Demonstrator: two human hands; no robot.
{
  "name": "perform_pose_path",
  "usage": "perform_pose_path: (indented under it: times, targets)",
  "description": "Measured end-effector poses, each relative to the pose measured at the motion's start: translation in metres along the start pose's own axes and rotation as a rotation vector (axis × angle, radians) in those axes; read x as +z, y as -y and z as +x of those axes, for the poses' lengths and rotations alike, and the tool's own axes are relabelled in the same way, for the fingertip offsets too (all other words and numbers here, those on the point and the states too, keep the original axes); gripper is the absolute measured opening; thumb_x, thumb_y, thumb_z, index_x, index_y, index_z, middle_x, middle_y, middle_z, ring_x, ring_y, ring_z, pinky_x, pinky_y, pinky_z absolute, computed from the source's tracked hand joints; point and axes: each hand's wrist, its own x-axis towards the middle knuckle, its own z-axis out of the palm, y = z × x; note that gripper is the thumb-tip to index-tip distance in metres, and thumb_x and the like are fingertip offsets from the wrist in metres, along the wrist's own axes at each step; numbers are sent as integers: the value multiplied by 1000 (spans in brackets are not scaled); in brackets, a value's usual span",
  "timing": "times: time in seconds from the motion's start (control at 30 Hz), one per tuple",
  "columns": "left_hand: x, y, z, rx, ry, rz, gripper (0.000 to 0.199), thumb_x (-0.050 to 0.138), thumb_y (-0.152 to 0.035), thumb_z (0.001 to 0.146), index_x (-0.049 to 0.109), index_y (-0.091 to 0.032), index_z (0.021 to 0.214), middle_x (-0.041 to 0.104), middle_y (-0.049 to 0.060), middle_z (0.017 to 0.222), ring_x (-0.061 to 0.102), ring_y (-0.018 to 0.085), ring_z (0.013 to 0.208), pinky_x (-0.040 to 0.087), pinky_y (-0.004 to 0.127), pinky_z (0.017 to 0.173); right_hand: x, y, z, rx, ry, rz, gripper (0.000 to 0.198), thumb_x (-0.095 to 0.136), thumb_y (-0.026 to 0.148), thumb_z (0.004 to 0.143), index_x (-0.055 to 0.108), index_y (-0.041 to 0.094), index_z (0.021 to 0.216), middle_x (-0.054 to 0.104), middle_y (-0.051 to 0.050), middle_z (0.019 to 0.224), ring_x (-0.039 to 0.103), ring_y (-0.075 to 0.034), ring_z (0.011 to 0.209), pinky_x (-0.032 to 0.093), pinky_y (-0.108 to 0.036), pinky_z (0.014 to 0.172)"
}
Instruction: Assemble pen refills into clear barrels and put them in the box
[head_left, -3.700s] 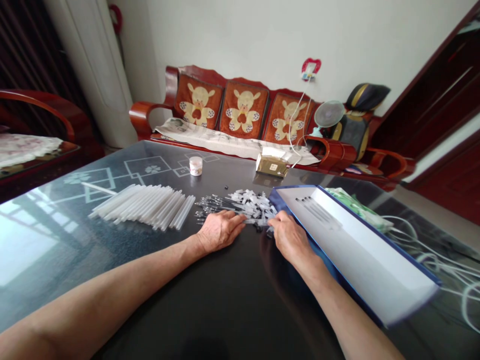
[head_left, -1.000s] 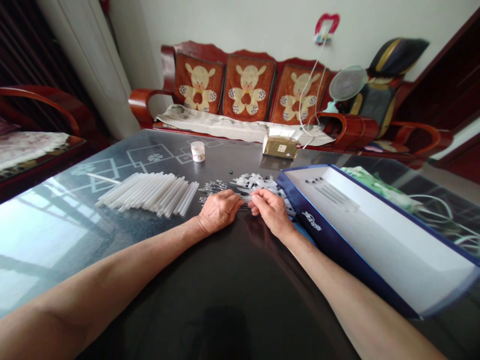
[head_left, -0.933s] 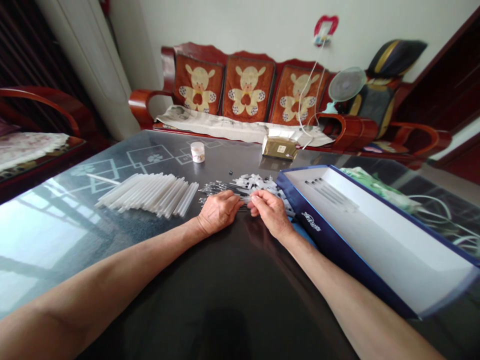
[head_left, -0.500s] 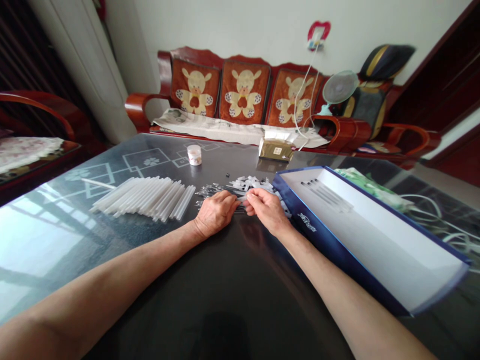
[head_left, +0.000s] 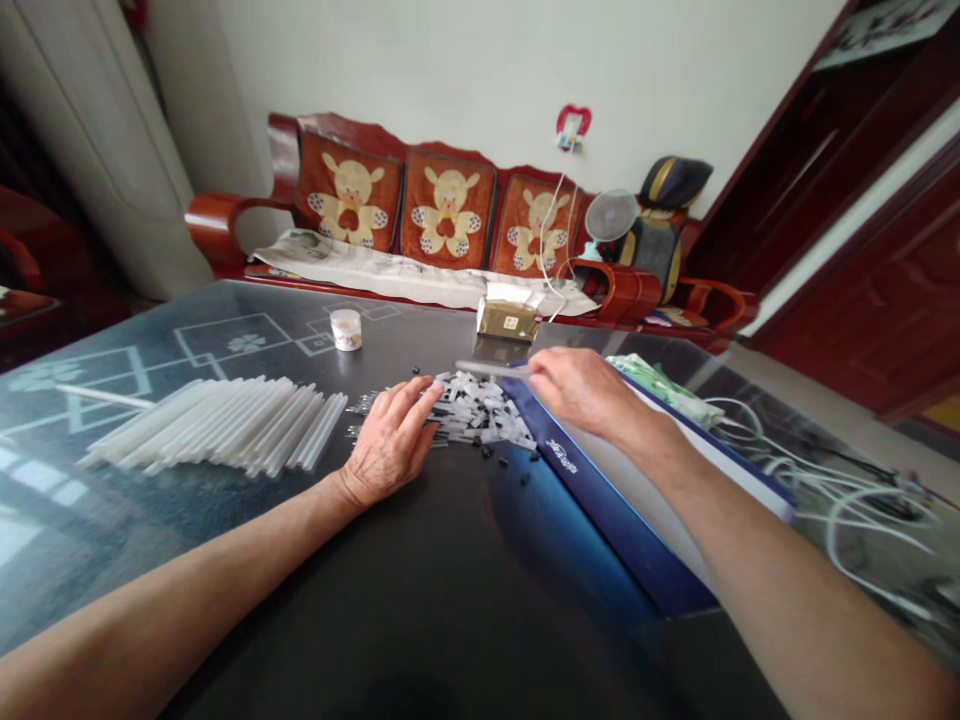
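My right hand (head_left: 577, 385) is over the near-left rim of the blue box (head_left: 577, 470), closed on one end of a pen (head_left: 487, 369) with a translucent barrel. The pen points left, above a heap of small white caps (head_left: 480, 405). Fingers apart, my left hand (head_left: 394, 440) rests on the pen refills (head_left: 364, 404) and partly covers them. To its left lies a row of translucent white pen barrels (head_left: 225, 425). Pens inside the box are hidden behind my right hand and forearm.
A small white jar (head_left: 346, 330) and a gold tissue box (head_left: 508, 318) stand farther back on the dark glossy table (head_left: 420, 600). Several black plugs (head_left: 504, 461) lie near the caps. White cables (head_left: 832, 490) and a green-white packet (head_left: 664, 385) are beyond the box.
My hands have separated. My right hand has carried the pen right, over the box rim, while my left hand has opened above the refills. The camera view has turned right.
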Motion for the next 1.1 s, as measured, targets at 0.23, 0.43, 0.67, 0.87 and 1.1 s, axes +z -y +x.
perform_pose_path:
  times: [0.23, 0.43, 0.67, 0.87, 1.1]
  targets:
    - [4, 4, -1, -44, 8, -46, 48, 44, -15, 89, 41, -19, 137, 52, 16, 130, 51, 28, 116, 44, 46, 98, 56, -107, -23, 622, 353, -179, 27, 51, 18, 80, 75, 17, 94, 73, -11, 96, 67, -24, 91, 47, -29, 77]
    - [7, 7, -2, -72, -2, -49, 42, 44, -14, 88, 47, -18, 131, 55, 14, 127, 53, 26, 110, 46, 42, 95, 87, -106, -28, 616, 325, -216, 38, 54, 34, 82, 68, 14, 111, 65, -19, 116, 65, -28, 101, 48, -35, 80]
    - [13, 13, -5, -249, -74, -4, 35, 43, -15, 89, 54, -18, 122, 60, 11, 115, 57, 23, 103, 49, 40, 91, 106, -116, -7, 518, 291, -189, 26, 50, 25, 87, 68, 13, 101, 66, -20, 108, 65, -29, 96, 48, -36, 77]
    - [14, 12, -5, -216, -54, -11, 33, 44, -13, 87, 57, -19, 116, 61, 10, 113, 57, 22, 99, 49, 39, 90, 86, -112, 5, 554, 190, -167, 22, 54, 26, 85, 67, 14, 97, 66, -22, 105, 64, -33, 95, 48, -40, 77]
    - [12, 11, -3, -200, -24, -20, 32, 43, -13, 87, 59, -18, 115, 61, 10, 112, 56, 22, 95, 48, 39, 89, 34, -6, -12, 180, -84, 127, 22, 46, 26, 88, 65, 17, 94, 67, -10, 92, 63, -22, 88, 47, -32, 83]
